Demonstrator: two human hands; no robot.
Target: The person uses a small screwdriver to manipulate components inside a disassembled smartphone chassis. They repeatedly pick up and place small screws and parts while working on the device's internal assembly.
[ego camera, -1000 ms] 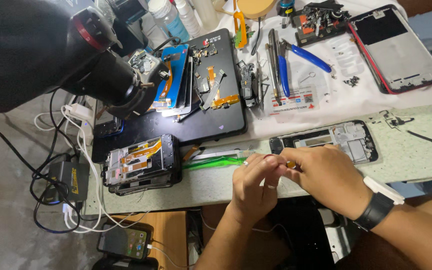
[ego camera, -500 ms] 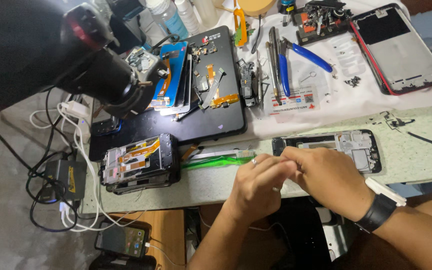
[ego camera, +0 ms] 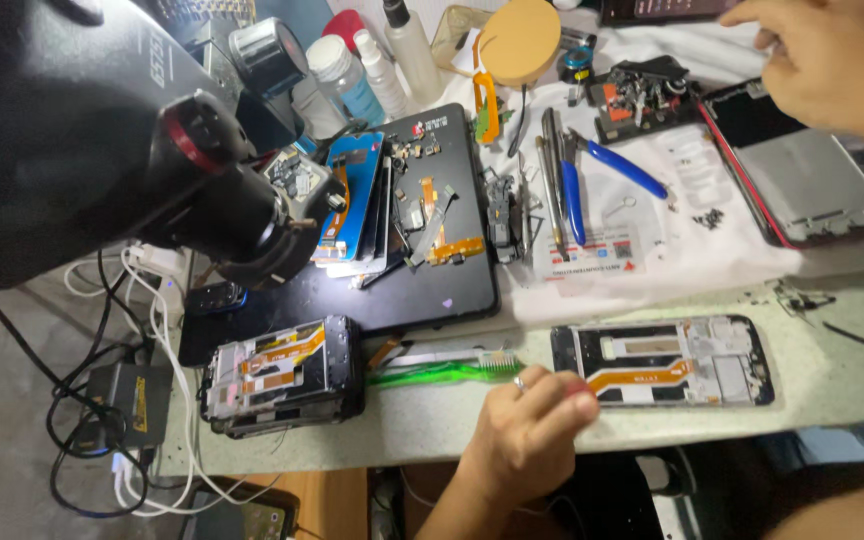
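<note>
Pale green bench top (ego camera: 832, 380) runs under our hands, crowded with phone parts, and a white cloth (ego camera: 692, 260) covers the stretch beyond it. Our left hand (ego camera: 527, 440) sits at the near edge with its fingers curled close together. Its fingertips (ego camera: 577, 398) touch the left end of an open phone frame (ego camera: 672, 362), which has an orange ribbon cable across its middle. Whether something small is pinched there, we cannot tell. A green toothbrush (ego camera: 442, 372) lies just left of that hand, bristles toward the knuckles, and a stack of stripped frames (ego camera: 282, 385) lies further left. Our right hand (ego camera: 832, 60) is well away from the other, stretched far forward over a red-rimmed phone shell (ego camera: 812, 190). We see only its back, so we cannot tell whether it holds anything.

We judge the work to be on the open frame, with the left hand steadying it while the right fetches something from the far side. Blue-handled pliers (ego camera: 612, 165) and loose screws (ego camera: 709, 216) lie between the two hands. A next move would call for holding the frame flat and keeping clear of the ribbon cable.
</note>
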